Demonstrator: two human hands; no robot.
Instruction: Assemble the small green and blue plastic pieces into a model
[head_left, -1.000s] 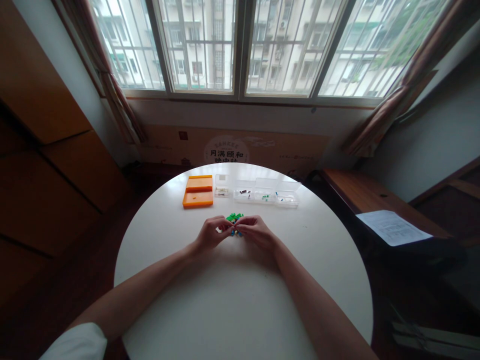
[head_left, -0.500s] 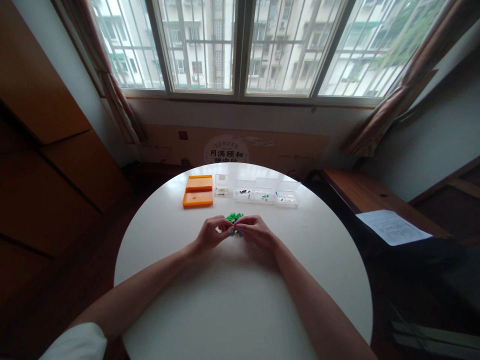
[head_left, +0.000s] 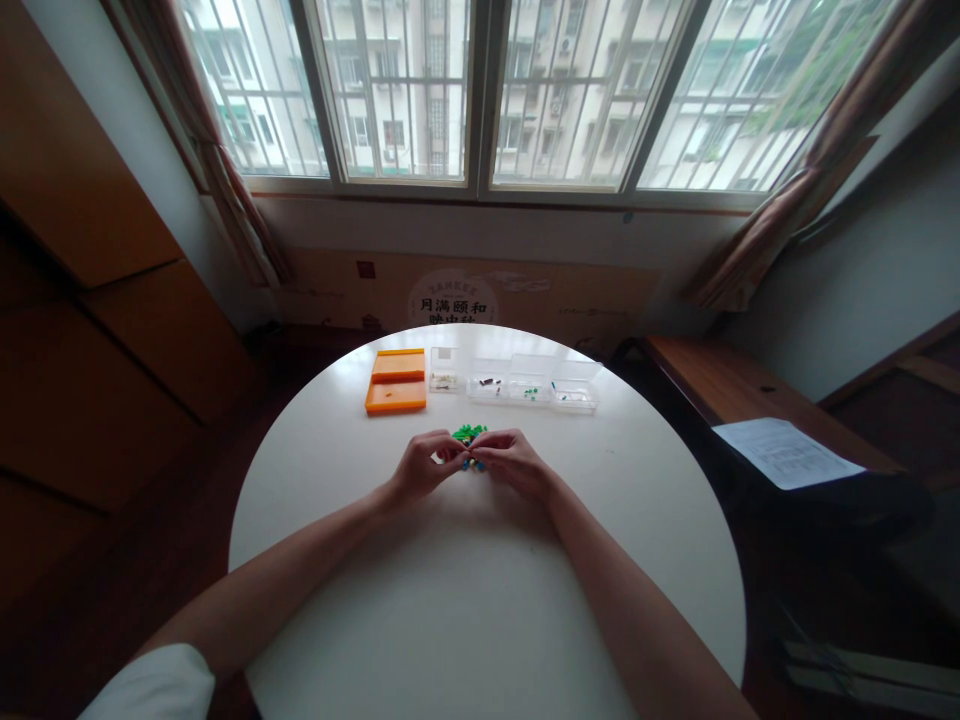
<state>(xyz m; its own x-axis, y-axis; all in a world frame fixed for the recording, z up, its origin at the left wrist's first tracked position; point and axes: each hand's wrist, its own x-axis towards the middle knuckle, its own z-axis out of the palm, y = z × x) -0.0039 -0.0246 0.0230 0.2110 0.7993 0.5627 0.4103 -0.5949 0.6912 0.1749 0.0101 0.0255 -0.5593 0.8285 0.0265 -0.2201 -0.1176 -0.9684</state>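
Note:
My left hand [head_left: 430, 464] and my right hand [head_left: 514, 460] meet fingertip to fingertip near the middle of the white round table [head_left: 442, 610]. Both have thumb and fingers pinched together at a small model of building bricks [head_left: 470, 434]. Its far side is bright green; blue and yellowish bits show on the near side, below my fingertips. Much of the middle is covered by my fingers. The exact piece in each pinch is too small and too hidden to make out.
Beyond my hands stand an orange box [head_left: 396, 397] and a row of clear plastic boxes [head_left: 491, 390], lids up, with tiny brown, green and blue pieces inside. A printed sheet [head_left: 784, 453] lies on a wooden desk [head_left: 712, 385] at the right.

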